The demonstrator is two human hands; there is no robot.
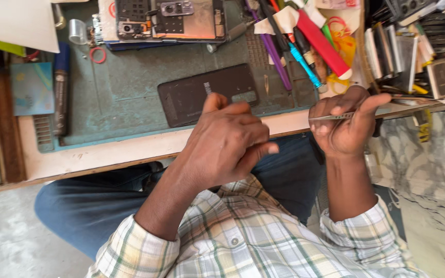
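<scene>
My left hand [225,144] hovers in front of the table edge with its fingers curled in and the thumb raised; I see nothing in it. My right hand [347,123] is to its right, pinching thin metal tweezers [330,117] whose tip points left toward the other hand. Just beyond my left hand a dark flat phone panel [207,95] lies on the green work mat [124,87]. Further back an opened phone [171,20] shows its inner parts.
A red marker [323,44], a purple tool [276,56] and a blue pen [305,64] lie at the mat's right. A black marker [61,87], a blue card [32,87] and a red rubber band [98,55] lie left. Stacked phone parts [403,56] crowd the right.
</scene>
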